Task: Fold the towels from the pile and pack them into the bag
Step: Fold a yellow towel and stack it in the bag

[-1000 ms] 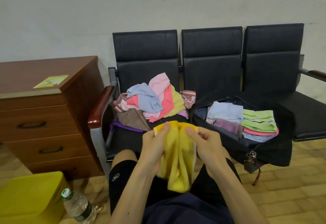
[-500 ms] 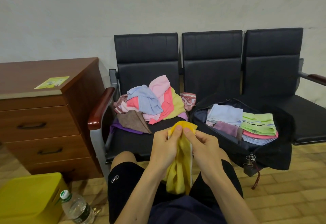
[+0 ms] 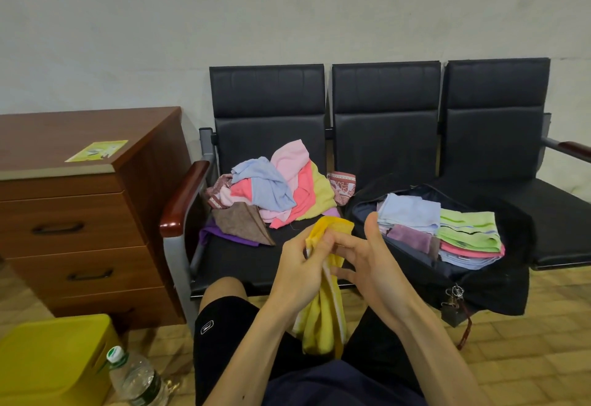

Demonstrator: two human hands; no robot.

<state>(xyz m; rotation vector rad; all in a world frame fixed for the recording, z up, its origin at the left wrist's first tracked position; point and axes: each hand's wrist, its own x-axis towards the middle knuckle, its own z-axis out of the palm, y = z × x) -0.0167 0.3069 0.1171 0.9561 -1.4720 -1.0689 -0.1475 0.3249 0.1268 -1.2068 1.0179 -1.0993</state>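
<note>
Left hand (image 3: 297, 265) is pinching the yellow towel (image 3: 323, 319) by its bunched top above the lap, at 6 o'clock from the pile (image 3: 281, 188). Right hand (image 3: 374, 265) is lying relaxed, fingers merely touching the cloth. Risk: this one-handed grip is probably letting layers shift, giving a crooked fold.

Yellow towel (image 3: 323, 319) in left hand (image 3: 297, 265), right hand (image 3: 371, 265) slack beside it
</note>
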